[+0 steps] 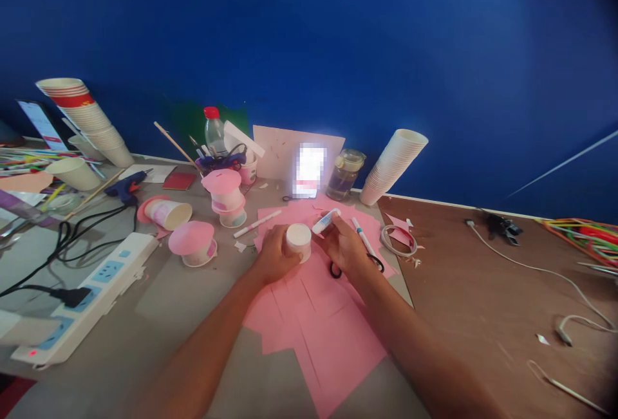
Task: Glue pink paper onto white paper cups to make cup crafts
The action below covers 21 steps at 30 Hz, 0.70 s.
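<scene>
My left hand (277,255) is wrapped round a small white paper cup (299,236), its round flat end facing up. Just to the right, my right hand (345,245) grips a small white tube with blue print (324,221), perhaps glue, tilted toward the cup and apart from it. Beneath both hands lie cut sheets of pink paper (323,329). Black-handled scissors (335,270) lie partly hidden under my right wrist, and a white marker (360,233) rests beside that hand. Another white pen (257,224) lies beyond my left hand.
Pink-topped cup pieces (192,245) stand at left near a power strip (96,297) and a glue gun (129,186). Behind are a lit phone (309,168), a jar (346,174) and a cup stack (394,165). Tape (398,241) and a cable (526,267) lie right.
</scene>
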Each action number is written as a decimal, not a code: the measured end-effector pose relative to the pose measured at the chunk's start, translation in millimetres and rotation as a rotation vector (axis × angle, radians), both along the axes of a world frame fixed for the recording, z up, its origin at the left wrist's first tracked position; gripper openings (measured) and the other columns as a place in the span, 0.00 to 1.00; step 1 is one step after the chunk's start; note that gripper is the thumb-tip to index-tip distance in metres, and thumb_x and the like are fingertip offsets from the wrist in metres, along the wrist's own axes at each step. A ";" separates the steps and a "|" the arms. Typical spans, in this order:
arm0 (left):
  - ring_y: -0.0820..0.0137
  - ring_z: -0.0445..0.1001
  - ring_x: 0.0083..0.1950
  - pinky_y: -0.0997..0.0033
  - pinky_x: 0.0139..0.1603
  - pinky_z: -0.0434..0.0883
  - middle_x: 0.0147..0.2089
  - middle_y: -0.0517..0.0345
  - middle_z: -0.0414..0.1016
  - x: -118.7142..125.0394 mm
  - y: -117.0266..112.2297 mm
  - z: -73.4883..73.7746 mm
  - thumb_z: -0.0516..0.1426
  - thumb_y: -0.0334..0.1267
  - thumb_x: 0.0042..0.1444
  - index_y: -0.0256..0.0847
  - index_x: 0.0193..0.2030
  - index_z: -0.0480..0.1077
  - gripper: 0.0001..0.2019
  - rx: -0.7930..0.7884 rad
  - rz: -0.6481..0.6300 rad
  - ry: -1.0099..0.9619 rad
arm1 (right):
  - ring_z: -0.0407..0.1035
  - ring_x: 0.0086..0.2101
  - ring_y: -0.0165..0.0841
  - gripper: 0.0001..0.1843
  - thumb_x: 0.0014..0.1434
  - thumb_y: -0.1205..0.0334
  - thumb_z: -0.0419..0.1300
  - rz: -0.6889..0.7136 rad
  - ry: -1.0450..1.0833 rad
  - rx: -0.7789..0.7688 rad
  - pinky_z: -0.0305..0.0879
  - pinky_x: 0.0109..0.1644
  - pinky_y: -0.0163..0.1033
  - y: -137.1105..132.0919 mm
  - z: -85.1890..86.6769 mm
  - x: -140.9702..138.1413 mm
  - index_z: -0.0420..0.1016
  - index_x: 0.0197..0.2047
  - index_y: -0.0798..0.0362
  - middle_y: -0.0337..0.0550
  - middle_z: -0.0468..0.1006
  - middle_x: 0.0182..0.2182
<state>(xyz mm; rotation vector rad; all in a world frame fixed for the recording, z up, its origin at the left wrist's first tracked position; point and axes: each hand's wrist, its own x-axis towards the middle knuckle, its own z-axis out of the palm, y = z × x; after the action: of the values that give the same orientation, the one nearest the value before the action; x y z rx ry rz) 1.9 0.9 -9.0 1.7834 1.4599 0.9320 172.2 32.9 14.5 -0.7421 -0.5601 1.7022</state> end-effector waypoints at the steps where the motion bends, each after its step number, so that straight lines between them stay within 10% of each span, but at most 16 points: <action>1: 0.58 0.61 0.57 0.55 0.54 0.63 0.53 0.51 0.64 -1.3 0.0 -0.4 0.58 0.31 0.42 0.44 0.54 0.59 0.28 -0.009 -0.005 -0.028 | 0.70 0.31 0.31 0.09 0.52 0.53 0.61 0.004 0.001 0.004 0.69 0.40 0.41 -0.3 -1.1 0.5 0.71 0.33 0.49 0.36 0.76 0.28; 10: 0.55 0.60 0.57 0.52 0.55 0.62 0.55 0.47 0.62 5.1 -1.1 -5.8 0.65 0.44 0.36 0.42 0.56 0.56 0.38 0.051 0.069 0.055 | 0.71 0.32 0.31 0.09 0.52 0.54 0.61 0.006 0.051 0.071 0.69 0.39 0.39 -2.2 -9.1 2.6 0.71 0.34 0.49 0.36 0.76 0.29; 21: 0.59 0.63 0.53 0.59 0.48 0.65 0.47 0.53 0.65 10.5 2.2 -5.0 0.64 0.45 0.39 0.43 0.45 0.63 0.26 0.086 0.149 0.134 | 0.70 0.34 0.32 0.10 0.55 0.52 0.59 -0.201 -0.263 0.424 0.66 0.41 0.39 -16.8 -7.0 -3.5 0.71 0.35 0.49 0.38 0.75 0.31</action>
<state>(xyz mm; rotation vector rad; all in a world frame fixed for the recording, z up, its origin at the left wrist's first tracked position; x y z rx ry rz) 12.4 3.1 -14.0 1.8499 1.6791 0.9785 168.7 16.0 7.5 -0.6884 -0.9608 1.2499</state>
